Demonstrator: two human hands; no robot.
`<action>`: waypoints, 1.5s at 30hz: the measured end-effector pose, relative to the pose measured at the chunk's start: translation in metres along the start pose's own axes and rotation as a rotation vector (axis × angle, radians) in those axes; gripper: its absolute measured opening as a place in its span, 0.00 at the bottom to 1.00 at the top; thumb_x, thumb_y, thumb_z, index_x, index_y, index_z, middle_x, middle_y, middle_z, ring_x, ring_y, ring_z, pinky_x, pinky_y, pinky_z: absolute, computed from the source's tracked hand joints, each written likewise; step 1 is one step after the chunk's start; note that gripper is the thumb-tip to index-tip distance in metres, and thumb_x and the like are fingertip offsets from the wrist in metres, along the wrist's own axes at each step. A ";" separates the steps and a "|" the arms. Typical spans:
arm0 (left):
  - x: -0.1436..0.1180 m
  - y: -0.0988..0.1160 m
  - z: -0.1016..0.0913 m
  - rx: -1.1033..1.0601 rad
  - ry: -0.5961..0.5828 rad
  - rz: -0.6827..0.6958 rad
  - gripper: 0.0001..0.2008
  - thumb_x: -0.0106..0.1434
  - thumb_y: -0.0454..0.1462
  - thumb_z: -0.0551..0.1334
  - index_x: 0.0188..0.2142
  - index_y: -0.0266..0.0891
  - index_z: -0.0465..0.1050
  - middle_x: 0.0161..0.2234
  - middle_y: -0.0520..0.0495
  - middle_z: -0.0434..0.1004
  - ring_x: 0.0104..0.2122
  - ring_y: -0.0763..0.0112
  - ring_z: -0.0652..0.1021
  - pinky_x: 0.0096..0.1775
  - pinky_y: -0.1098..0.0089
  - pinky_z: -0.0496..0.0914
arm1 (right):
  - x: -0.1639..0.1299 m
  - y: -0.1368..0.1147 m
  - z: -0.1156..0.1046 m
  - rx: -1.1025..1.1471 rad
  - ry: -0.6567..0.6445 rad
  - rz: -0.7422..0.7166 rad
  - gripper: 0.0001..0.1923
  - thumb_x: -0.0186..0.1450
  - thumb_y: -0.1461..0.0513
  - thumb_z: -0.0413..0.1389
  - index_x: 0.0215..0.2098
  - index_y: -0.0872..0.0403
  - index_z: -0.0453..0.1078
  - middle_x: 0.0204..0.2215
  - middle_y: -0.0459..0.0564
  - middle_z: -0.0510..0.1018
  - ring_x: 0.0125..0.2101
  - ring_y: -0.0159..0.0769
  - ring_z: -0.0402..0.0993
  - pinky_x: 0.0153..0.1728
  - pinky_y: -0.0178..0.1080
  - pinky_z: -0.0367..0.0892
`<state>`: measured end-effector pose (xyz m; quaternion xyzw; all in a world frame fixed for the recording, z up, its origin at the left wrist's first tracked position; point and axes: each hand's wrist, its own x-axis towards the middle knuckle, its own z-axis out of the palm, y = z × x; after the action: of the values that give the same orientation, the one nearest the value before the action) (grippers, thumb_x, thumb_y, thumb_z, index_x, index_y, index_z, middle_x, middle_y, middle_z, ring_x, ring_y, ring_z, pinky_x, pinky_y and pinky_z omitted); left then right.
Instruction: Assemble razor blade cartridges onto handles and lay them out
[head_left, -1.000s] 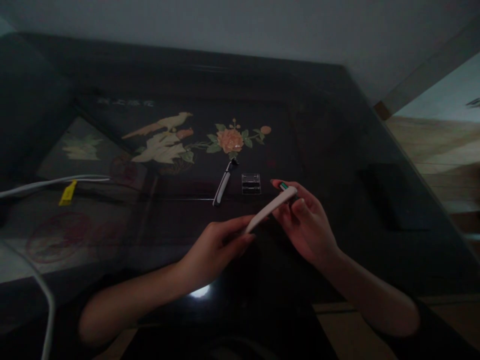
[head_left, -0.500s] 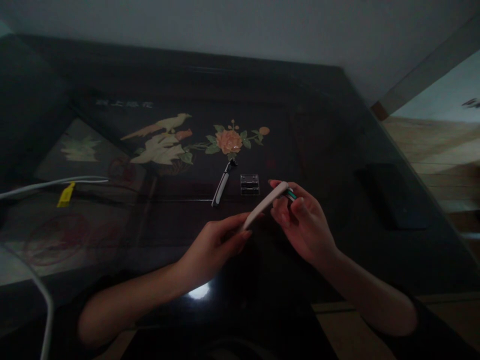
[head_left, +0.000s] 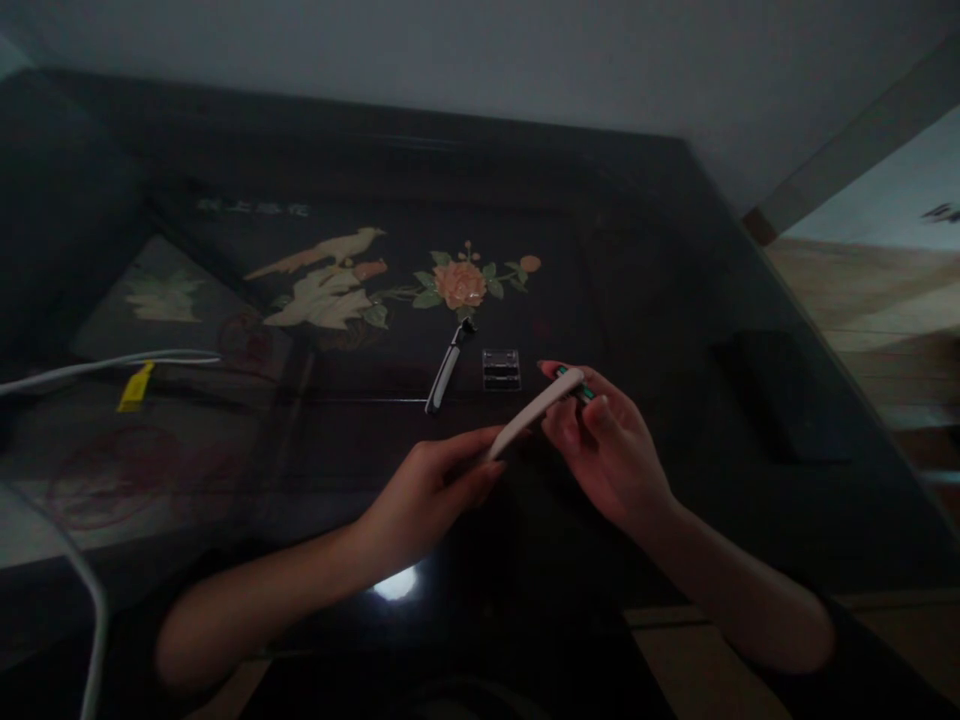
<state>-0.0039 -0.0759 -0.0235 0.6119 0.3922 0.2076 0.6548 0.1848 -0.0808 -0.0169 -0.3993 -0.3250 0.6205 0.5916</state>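
My left hand (head_left: 450,475) is closed on the lower end of a white razor handle (head_left: 531,412), which slants up to the right. Between the fingertips of my right hand (head_left: 607,440) is a razor cartridge (head_left: 586,391) with a green strip. The handle's top end lies against the cartridge; whether the two are joined I cannot tell. Just beyond my hands, a second razor (head_left: 448,372), white and black, lies on the dark table (head_left: 637,280). Beside it sits a small clear blade case (head_left: 501,370) with dark pieces inside.
A dark flat object, perhaps a phone (head_left: 791,395), lies at the table's right. White cables (head_left: 82,378) with a yellow tag (head_left: 136,388) run in from the left. A bird-and-flower picture (head_left: 461,284) shows on the tabletop, and a wall (head_left: 450,60) stands behind.
The handle's top end has shifted slightly right and down against the cartridge, so green now shows on both sides of it. My hands have otherwise hardly moved.
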 end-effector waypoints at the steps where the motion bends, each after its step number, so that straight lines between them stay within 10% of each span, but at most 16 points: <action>1: 0.001 0.000 -0.001 -0.005 0.011 -0.006 0.22 0.67 0.40 0.56 0.59 0.35 0.67 0.23 0.57 0.60 0.22 0.79 0.59 0.22 0.77 0.53 | 0.000 0.000 0.000 0.004 -0.006 -0.010 0.22 0.53 0.49 0.67 0.40 0.53 0.76 0.16 0.38 0.63 0.19 0.25 0.51 0.19 0.32 0.50; 45: -0.003 0.001 0.002 -0.029 -0.057 -0.014 0.23 0.66 0.40 0.57 0.59 0.36 0.67 0.23 0.56 0.62 0.23 0.78 0.61 0.23 0.77 0.56 | 0.001 -0.002 0.000 -0.036 0.039 0.023 0.23 0.50 0.49 0.68 0.39 0.52 0.76 0.19 0.39 0.62 0.19 0.26 0.51 0.18 0.33 0.51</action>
<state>-0.0036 -0.0796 -0.0215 0.6052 0.3747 0.1909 0.6759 0.1859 -0.0792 -0.0149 -0.4258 -0.3198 0.6133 0.5833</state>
